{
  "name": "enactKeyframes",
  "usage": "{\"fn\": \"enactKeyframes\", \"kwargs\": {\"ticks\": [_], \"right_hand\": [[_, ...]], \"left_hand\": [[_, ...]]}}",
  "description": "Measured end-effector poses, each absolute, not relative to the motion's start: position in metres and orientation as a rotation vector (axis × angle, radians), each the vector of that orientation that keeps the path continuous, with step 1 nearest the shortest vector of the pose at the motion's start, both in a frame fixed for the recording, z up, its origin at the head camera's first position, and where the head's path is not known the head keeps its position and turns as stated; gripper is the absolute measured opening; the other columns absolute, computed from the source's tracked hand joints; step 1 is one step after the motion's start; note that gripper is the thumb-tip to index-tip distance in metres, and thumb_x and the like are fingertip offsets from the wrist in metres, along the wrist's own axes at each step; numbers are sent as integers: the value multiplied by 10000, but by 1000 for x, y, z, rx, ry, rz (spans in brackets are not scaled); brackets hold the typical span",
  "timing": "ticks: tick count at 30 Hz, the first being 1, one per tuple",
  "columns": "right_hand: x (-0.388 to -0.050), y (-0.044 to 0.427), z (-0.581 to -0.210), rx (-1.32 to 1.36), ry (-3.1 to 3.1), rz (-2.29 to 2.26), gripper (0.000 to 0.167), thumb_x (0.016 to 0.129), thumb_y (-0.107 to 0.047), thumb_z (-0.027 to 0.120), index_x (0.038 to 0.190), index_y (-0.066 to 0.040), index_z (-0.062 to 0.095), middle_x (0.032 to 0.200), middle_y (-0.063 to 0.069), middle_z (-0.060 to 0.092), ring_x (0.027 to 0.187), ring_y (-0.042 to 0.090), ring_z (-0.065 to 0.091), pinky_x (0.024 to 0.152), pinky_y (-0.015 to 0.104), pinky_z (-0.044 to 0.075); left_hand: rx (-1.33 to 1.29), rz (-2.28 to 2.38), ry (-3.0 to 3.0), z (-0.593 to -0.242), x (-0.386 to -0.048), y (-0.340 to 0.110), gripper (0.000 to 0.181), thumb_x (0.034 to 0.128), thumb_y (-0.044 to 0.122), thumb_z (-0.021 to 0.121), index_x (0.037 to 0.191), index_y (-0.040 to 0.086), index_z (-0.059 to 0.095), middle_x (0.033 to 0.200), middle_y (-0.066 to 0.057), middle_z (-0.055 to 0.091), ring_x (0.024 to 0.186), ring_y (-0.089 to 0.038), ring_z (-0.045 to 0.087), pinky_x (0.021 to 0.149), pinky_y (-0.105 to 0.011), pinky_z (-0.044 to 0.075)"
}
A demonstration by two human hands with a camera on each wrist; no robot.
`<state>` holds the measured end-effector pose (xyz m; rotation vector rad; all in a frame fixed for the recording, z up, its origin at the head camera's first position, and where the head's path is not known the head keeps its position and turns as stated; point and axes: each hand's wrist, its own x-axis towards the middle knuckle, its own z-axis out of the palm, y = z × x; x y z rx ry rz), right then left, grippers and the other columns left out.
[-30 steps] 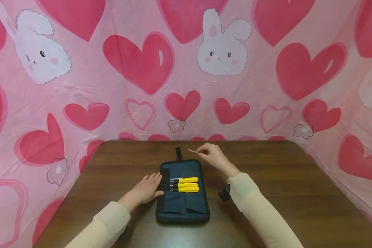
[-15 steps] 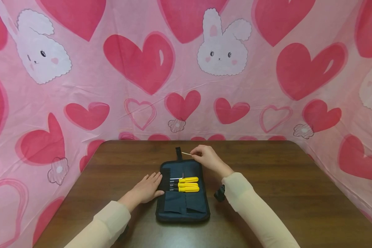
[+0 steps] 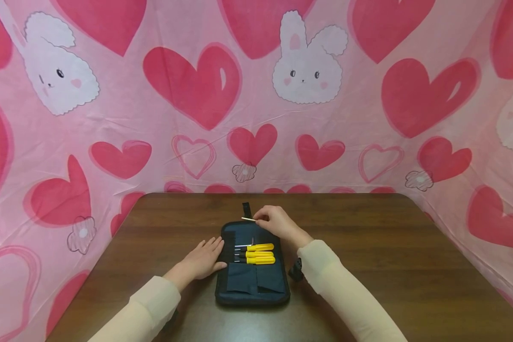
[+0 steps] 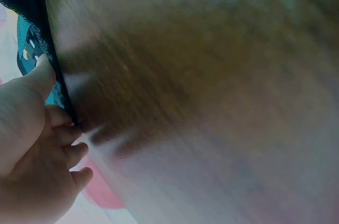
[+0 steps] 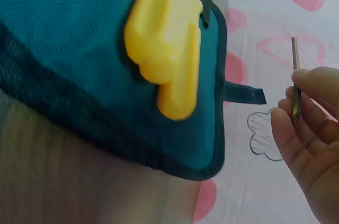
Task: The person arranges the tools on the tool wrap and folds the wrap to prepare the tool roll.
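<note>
An unrolled dark blue tool pouch [image 3: 252, 299] with black edging lies on the table. Three yellow-handled screwdrivers [image 3: 261, 254] sit side by side in its elastic band, shafts pointing left. My left hand [image 3: 198, 259] rests on the pouch's left edge, fingers extended; in the left wrist view the thumb lies over the edging. Above the pouch's top end, my right hand [image 3: 278, 222] pinches a thin metal hex key [image 5: 295, 54] between thumb and fingers. Its long arm points left in the head view, and its bend shows near the fingertips in the right wrist view.
The pouch's black strap [image 3: 246, 209] extends from its top edge toward the table's far side. Two flat pockets [image 3: 242, 279] are at the pouch's near end. A brown wooden table [image 3: 367, 266] lies beneath, with a pink heart-patterned cloth [image 3: 256, 156] hanging behind it.
My right hand has moved left and nearer, bringing the hex key from right of the strap to over the pouch's top edge. The left hand and pouch have stayed put.
</note>
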<state>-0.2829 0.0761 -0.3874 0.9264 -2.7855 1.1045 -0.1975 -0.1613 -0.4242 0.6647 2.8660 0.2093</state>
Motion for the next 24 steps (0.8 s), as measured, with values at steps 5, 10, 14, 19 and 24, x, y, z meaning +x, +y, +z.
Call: {"fn": "enactKeyframes", "kwargs": {"ticks": [5,10,14,19,24], "right_hand": [[-280,69,-393,939,-2843,1127,141,857,-76,653,990,-90,695,863,-34,604,769,138,541,724,232,496],[-278,63,-399,999,-2877,1105,146,854,-65,653,994,-81,694,869,-29,612,768,125,554,730,227,494],[-278,60,-403,1034,-2903,1067,149,848,-59,658,991,-76,695,868,-27,618,760,112,557,725,218,492],[-278,57,-408,1074,-2957,1019,148,848,-63,659,989,-81,702,879,-30,639,749,98,563,715,201,490],[-277,55,-410,1124,-3003,923,115,860,-73,646,953,-88,712,890,-21,656,743,93,569,710,209,493]], "left_hand": [[655,214,2863,-424,-198,-161,650,920,387,530,1360,-67,377,1419,-198,338,1319,-341,266,1052,-489,196],[642,233,2853,-423,-197,-160,654,918,390,532,1362,-64,376,1422,-196,335,1321,-339,263,1053,-488,192],[639,231,2856,-423,-198,-160,654,917,393,532,1362,-61,378,1421,-194,337,1321,-337,264,1053,-487,193],[642,225,2859,-424,-198,-160,654,918,397,529,1360,-61,381,1419,-195,340,1320,-339,265,1052,-488,195],[630,233,2847,-424,-198,-161,664,912,405,535,1364,-54,379,1422,-190,339,1323,-333,262,1054,-487,192]]}}
